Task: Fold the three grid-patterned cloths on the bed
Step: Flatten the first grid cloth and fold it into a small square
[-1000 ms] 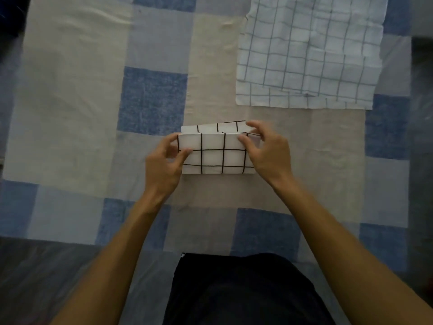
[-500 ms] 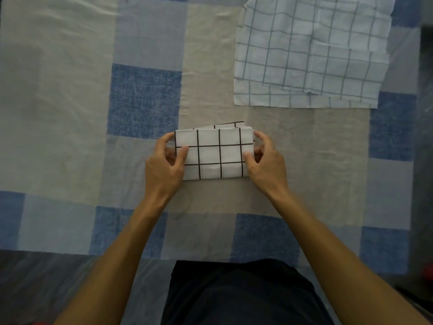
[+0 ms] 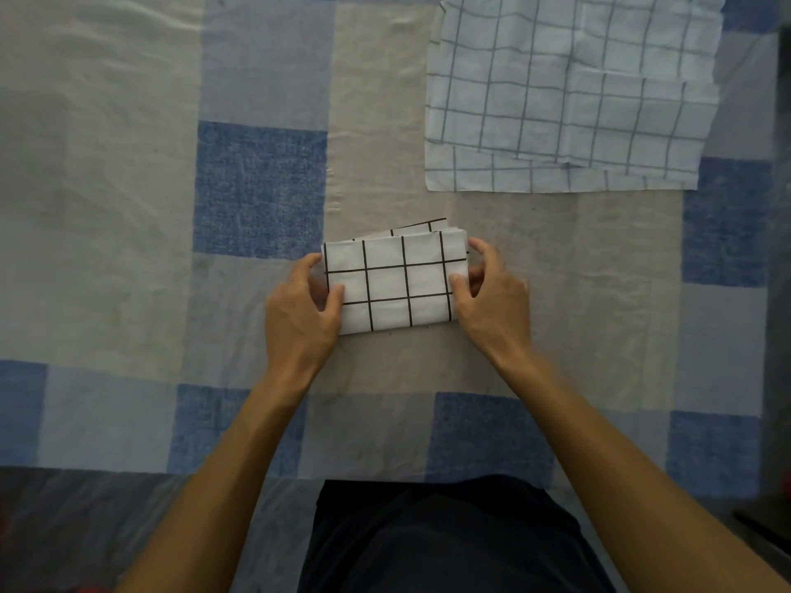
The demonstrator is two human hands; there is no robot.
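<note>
A white cloth with a black grid [image 3: 396, 284] lies folded into a small thick rectangle in the middle of the bed. My left hand [image 3: 299, 314] pinches its left end, thumb on top. At the right end my right hand [image 3: 492, 301] pinches it the same way. Farther back on the right lies a pale cloth with a thin grey-blue grid [image 3: 565, 92], spread flat, with a second layer of the same pattern showing under its near edge.
The bed is covered by a blue, grey and cream checked sheet [image 3: 257, 186]. Its near edge runs across the bottom of the view. A dark strip [image 3: 781, 250] marks the bed's right side. My dark clothing [image 3: 445, 537] fills the bottom centre.
The upper flap of the black-grid cloth came down over the lower layers, and the bundle now lies flatter and squarer. Both hands shifted to its two ends.
</note>
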